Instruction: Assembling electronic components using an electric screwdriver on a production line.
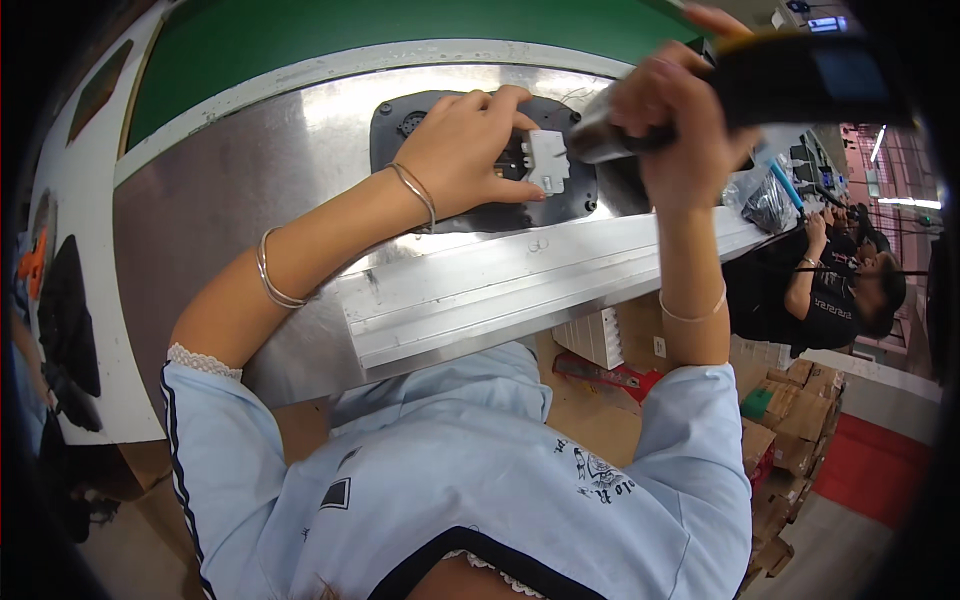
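A dark grey moulded panel (560, 212) with rounded corners lies on the metal worktop. Over it, my left hand (460, 150) spans a small white plastic block (548, 160), thumb at its lower edge and fingers by its upper edge, gripping it against the panel. Dark parts show in the recess beside the block, partly hidden by the hand. My right hand (685, 115) is wrapped round a black hand-held power tool (800, 80) with a grey cylindrical nose. Its nose points left, close to the white block. Motion blurs this hand and the tool, so the tip is unclear.
A pale metal rail (500, 280) runs along the near edge of the worktop (210, 230). Behind is a green surface (400, 25). To the right lie a clear plastic bag of dark parts (768, 205) and a blue tool. Another person (825, 290) sits further right, near stacked cardboard boxes (795, 430).
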The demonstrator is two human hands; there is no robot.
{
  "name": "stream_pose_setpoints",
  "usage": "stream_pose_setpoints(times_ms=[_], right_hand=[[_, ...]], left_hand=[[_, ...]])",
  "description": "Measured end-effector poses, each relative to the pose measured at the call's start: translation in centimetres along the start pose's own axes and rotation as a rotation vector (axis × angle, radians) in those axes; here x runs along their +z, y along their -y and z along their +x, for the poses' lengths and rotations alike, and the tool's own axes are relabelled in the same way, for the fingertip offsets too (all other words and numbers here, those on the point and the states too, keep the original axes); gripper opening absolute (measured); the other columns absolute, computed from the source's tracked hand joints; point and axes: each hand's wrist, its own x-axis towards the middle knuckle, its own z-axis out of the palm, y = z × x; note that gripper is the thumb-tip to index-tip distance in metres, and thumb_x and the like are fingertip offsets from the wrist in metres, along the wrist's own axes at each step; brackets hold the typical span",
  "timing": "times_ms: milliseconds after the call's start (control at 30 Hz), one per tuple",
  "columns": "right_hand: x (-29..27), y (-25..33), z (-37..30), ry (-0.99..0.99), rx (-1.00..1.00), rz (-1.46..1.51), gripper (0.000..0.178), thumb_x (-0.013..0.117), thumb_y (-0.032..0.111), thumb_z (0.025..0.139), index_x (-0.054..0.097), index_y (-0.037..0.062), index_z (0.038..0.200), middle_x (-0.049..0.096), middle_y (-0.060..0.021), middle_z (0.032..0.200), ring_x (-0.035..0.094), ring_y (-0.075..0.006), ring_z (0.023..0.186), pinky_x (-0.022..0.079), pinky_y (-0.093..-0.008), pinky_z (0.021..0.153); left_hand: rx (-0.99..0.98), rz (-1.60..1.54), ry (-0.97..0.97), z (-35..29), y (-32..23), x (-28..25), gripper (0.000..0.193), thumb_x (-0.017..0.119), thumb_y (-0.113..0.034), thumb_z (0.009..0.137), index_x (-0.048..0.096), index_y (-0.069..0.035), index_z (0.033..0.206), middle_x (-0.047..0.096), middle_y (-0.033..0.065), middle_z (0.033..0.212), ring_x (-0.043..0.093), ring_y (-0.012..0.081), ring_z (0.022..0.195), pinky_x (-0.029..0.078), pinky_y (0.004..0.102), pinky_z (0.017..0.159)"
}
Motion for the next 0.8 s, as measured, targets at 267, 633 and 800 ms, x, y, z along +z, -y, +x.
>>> stream_pose_setpoints(times_ms=[267, 633, 800], right_hand=[[-11.6, 4.7, 0.0, -0.21, -0.034, -0.164, 0.027, 0.051, 0.001, 0.083, 0.049, 0.0096, 0.108, 0.039, -0.0036, 0.063, 0.043, -0.017, 0.053, 0.04, -0.032, 0.055], [-12.2, 2.3, 0.2, -0.23, -0.04, -0.113, 0.02, 0.055, -0.005, 0.081, 0.049, 0.0054, 0.097, 0.043, -0.0036, 0.06, 0.045, -0.0161, 0.048, 0.041, -0.0321, 0.052], [-9.4, 3.0, -0.8, -0.177, 0.01, -0.137, 0.026, 0.05, -0.001, 0.082, 0.048, 0.0018, 0.107, 0.039, -0.0033, 0.057, 0.043, -0.0152, 0.046, 0.04, -0.0304, 0.05]], left_hand=[[0.047, 0.04, -0.007, -0.1, 0.0, 0.1, 0.083, 0.079, -0.047, 0.068, 0.043, -0.001, 0.126, 0.066, 0.006, 0.112, 0.057, 0.0281, 0.105, 0.04, 0.0388, 0.097], [0.037, 0.048, 0.008, -0.1, 0.1, -0.2, 0.081, 0.078, -0.047, 0.068, 0.043, -0.001, 0.125, 0.065, 0.0056, 0.114, 0.056, 0.0281, 0.105, 0.04, 0.0388, 0.096], [0.026, 0.044, -0.012, -0.3, 0.2, -0.1, 0.079, 0.078, -0.048, 0.069, 0.046, -0.003, 0.125, 0.065, 0.005, 0.115, 0.055, 0.0287, 0.107, 0.039, 0.04, 0.097]])
